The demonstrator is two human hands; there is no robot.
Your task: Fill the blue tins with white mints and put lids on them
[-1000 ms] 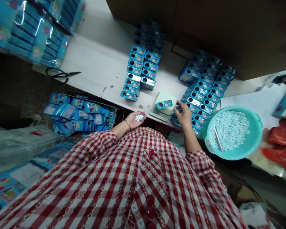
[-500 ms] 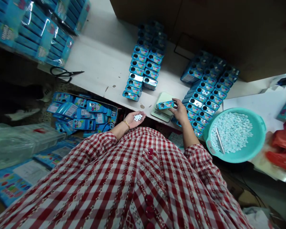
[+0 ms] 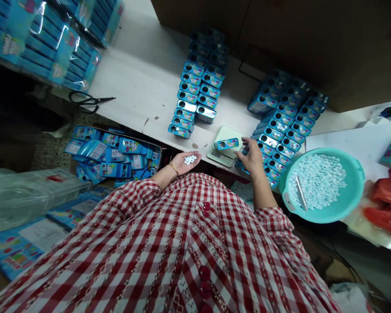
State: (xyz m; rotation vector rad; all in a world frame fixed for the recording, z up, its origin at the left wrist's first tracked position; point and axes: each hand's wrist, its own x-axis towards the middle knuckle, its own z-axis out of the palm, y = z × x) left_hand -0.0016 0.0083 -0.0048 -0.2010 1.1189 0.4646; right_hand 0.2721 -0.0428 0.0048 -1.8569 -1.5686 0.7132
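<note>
Several small pale candies [image 3: 190, 159] lie in the cupped palm of my left hand [image 3: 182, 164], which is turned up at the table's front edge. A blue tin [image 3: 227, 144] rests on a pale scale [image 3: 222, 154]. Just right of the tin is my right hand [image 3: 251, 157], its thumb and fingers apart and nothing between them. Beside that hand, rows of upright blue tins [image 3: 280, 127] stand close together, some with candies on top.
Another double row of tins [image 3: 195, 89] stands mid-table. Black scissors [image 3: 87, 100] lie at the left edge, above a box of loose tins [image 3: 117, 152]. At right, a turquoise basin [image 3: 355, 191] holds pale candies and a metal tube [image 3: 301, 193].
My right hand has let go of the blue tin and moved slightly right, leaving it on the scale. My left hand has shifted a little to the right with the candies.
</note>
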